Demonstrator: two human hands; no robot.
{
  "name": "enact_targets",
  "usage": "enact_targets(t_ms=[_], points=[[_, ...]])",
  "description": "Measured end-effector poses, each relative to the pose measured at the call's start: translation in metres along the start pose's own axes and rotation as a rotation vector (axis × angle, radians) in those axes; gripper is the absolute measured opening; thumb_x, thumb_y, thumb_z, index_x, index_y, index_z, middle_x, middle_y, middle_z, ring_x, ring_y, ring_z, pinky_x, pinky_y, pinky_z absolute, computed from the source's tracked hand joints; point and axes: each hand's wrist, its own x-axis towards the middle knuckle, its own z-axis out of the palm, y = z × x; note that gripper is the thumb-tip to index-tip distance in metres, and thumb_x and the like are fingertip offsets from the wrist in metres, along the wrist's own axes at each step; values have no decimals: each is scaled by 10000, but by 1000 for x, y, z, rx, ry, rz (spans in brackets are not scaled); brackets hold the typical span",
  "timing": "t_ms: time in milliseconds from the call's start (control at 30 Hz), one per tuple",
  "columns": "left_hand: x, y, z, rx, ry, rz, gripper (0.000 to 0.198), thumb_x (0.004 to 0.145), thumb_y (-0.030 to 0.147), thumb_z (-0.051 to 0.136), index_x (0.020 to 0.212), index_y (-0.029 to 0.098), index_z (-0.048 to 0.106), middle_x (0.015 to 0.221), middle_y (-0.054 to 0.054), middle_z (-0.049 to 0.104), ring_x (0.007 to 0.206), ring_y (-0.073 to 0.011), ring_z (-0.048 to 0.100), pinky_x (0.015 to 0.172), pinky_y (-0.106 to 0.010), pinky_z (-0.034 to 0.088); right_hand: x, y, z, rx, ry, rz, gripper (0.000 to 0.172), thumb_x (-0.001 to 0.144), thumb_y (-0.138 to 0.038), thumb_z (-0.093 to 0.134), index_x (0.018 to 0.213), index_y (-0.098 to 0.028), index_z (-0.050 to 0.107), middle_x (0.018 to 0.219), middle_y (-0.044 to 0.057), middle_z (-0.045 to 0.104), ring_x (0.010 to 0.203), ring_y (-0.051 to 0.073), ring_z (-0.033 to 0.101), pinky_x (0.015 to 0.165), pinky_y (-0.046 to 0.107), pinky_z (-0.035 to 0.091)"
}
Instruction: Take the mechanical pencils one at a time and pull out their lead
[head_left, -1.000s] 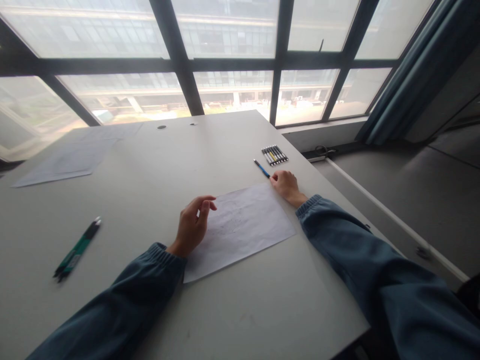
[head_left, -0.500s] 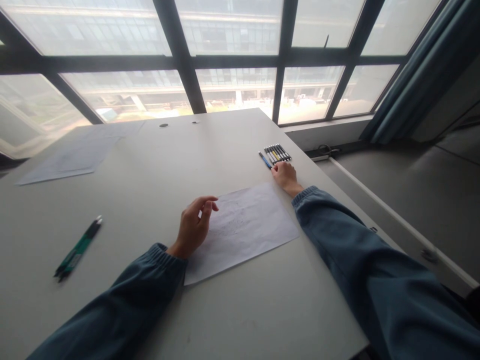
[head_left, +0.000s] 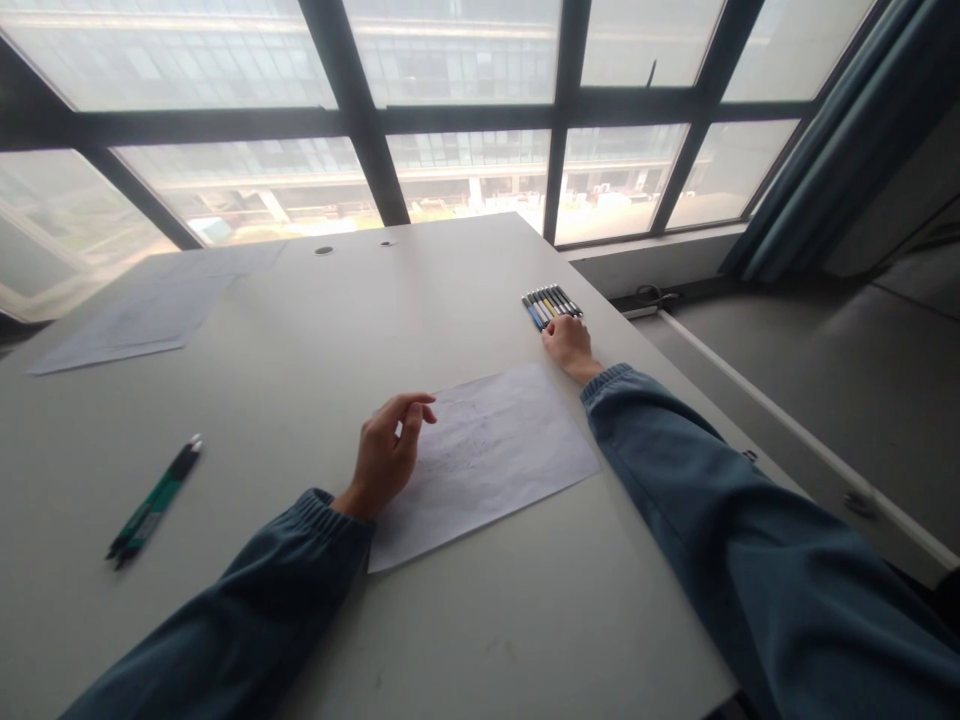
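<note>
My right hand [head_left: 568, 346] is closed at the near end of a blue pen [head_left: 533, 313], its fingertips partly hidden from me. The blue pen lies at the left end of a tight row of several pens [head_left: 561, 298] with dark ends, one of them with a yellow middle. Over the left part of a white sheet of paper [head_left: 517, 430] rests my left hand [head_left: 386, 445], loosely bent, thumb and fingers apart, holding nothing. Faint marks show on the sheet.
Two green and black pens [head_left: 154, 502] lie side by side at the left of the white table [head_left: 465, 640]. More paper sheets [head_left: 142, 310] are spread at the far left. Windows stand behind, and a blue curtain [head_left: 806, 150] hangs at the right.
The blue pen has shifted right and slightly up, from a gap beside the row to lying against it. My left hand stays in place over the paper.
</note>
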Motion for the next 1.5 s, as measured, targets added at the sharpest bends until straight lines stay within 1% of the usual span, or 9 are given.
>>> enact_targets(t_ms=[200,467,667,900,1033,1233,1500], points=[[0,0,0,-6,-4,3,291,994,342,467,1000,179,708,787,-15,724,586,-128,561,612,-258,451,2,0,0,1,0,7,217,945,-285,574,941,-198,773,976,131,758,959,258,704,878,347,530],[0,2,0,-9,-13,5,299,985,352,469,962,178,711,784,-27,728,666,-153,628,635,-267,471,3,1,1,7,12,-5,226,944,-266,565,927,-177,772,967,142,760,952,259,706,883,342,524],[1,0,0,2,-19,2,288,980,336,473,952,182,715,779,-18,731,646,-147,623,631,-264,468,4,0,1,9,7,-2,219,943,-258,568,929,-178,772,967,144,759,973,270,707,904,354,523],[1,-1,0,-3,-29,16,288,984,336,475,943,183,715,780,-15,728,677,-152,641,687,-277,485,6,0,3,10,7,5,216,943,-270,574,928,-183,771,981,145,758,997,275,702,923,361,526],[1,-2,0,2,-29,20,289,983,338,477,939,183,717,780,-14,727,693,-155,652,708,-281,492,7,0,4,2,9,4,218,934,-270,570,934,-189,772,984,138,759,992,274,703,912,359,533],[1,-1,0,3,-26,17,296,981,343,481,934,179,722,775,-15,728,687,-151,651,696,-274,494,8,0,5,7,25,-4,210,917,-261,573,920,-188,770,983,132,763,982,286,704,893,366,539],[1,1,0,9,-42,6,303,985,338,470,936,167,716,782,-10,723,684,-140,638,711,-264,485,9,0,5,1,-20,9,236,942,-261,540,985,-181,758,1038,149,750,1030,289,690,939,385,524]])
